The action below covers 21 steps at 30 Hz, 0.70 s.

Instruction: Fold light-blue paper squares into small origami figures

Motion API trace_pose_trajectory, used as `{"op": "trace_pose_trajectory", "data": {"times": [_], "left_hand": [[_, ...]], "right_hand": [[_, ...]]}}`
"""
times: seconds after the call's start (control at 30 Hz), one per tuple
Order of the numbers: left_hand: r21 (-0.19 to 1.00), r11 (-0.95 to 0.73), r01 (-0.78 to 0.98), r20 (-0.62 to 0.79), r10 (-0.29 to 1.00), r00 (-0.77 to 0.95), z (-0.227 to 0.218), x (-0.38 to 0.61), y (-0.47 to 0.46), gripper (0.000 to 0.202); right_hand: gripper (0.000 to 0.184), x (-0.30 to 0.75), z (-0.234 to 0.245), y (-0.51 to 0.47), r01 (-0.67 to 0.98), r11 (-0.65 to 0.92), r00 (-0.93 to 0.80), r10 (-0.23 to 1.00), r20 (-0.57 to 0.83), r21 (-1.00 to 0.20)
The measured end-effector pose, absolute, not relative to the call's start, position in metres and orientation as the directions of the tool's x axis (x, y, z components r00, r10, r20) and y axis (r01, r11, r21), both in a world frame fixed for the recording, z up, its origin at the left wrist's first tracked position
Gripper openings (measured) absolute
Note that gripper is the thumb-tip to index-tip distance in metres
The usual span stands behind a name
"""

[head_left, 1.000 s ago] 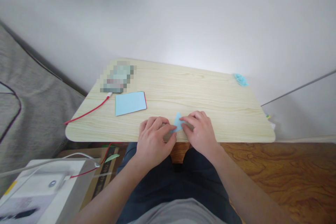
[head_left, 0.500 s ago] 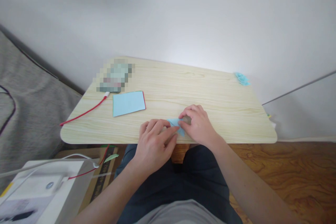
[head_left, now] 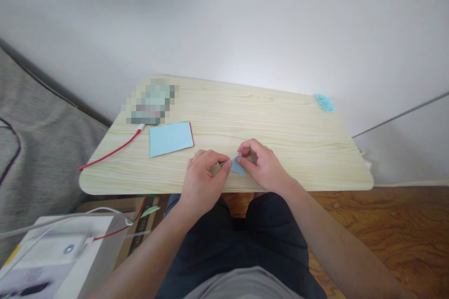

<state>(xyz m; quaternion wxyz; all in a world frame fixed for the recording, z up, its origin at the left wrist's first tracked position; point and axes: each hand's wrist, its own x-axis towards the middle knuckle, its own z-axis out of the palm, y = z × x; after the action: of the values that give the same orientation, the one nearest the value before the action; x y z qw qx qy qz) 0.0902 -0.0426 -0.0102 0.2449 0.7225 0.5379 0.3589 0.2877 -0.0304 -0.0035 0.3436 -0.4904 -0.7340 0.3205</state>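
A small folded piece of light blue paper [head_left: 237, 166] is held just above the near edge of the pale wooden table [head_left: 287, 126]. My left hand [head_left: 202, 182] pinches its left side with thumb and fingers curled. Its right side is pinched by my right hand [head_left: 264, 168], whose fingers are bent over the fold. Most of the paper is hidden between the fingertips.
A stack of light blue paper with a red edge [head_left: 170, 138] lies to the left. A blurred object [head_left: 150, 104] with a red cable [head_left: 112, 151] sits at the far left. Folded blue pieces [head_left: 325, 102] rest at the far right corner. A white box [head_left: 52, 257] stands lower left.
The paper was pressed flat on the table under both hands; now it is lifted slightly and pinched between the fingertips, the hands drawn closer together.
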Motion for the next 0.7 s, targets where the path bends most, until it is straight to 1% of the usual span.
{"op": "trace_pose_trajectory", "data": {"times": [0.07, 0.1, 0.17, 0.23, 0.3, 0.43, 0.57, 0.7], "left_hand": [[0.824, -0.244, 0.511, 0.208, 0.970, 0.127, -0.010, 0.090, -0.042, 0.015], [0.849, -0.218, 0.481, 0.186, 0.976, 0.114, -0.010, 0.090, -0.043, 0.014], [0.881, -0.193, 0.433, 0.156, 0.981, 0.119, -0.009, 0.090, -0.043, 0.015], [0.898, -0.206, 0.389, 0.148, 0.974, 0.173, -0.007, 0.089, -0.044, 0.025], [0.902, -0.239, 0.358, 0.153, 0.956, 0.251, -0.004, 0.087, -0.044, 0.030], [0.897, -0.277, 0.344, 0.152, 0.925, 0.348, -0.001, 0.081, -0.043, 0.020], [0.907, -0.275, 0.319, 0.151, 0.919, 0.364, 0.000, 0.079, -0.041, 0.017], [0.914, -0.275, 0.298, 0.163, 0.922, 0.351, -0.002, 0.080, -0.041, 0.013]], "right_hand": [[0.021, 0.287, -0.005, -0.031, 0.353, 0.186, -0.233, 0.967, 0.106, -0.917], [0.022, 0.286, -0.005, -0.031, 0.285, 0.126, -0.219, 0.974, 0.063, -0.950], [0.022, 0.286, -0.006, -0.031, 0.186, 0.042, -0.203, 0.979, 0.003, -0.982], [0.023, 0.288, -0.004, -0.030, 0.132, -0.004, -0.209, 0.977, -0.032, -0.991], [0.026, 0.290, -0.003, -0.029, 0.121, -0.035, -0.236, 0.970, -0.063, -0.992], [0.028, 0.295, 0.000, -0.027, 0.112, -0.067, -0.294, 0.951, -0.097, -0.991], [0.027, 0.297, 0.000, -0.027, 0.088, -0.061, -0.327, 0.941, -0.086, -0.994], [0.022, 0.297, -0.001, -0.029, 0.090, -0.025, -0.311, 0.949, -0.052, -0.996]]}}
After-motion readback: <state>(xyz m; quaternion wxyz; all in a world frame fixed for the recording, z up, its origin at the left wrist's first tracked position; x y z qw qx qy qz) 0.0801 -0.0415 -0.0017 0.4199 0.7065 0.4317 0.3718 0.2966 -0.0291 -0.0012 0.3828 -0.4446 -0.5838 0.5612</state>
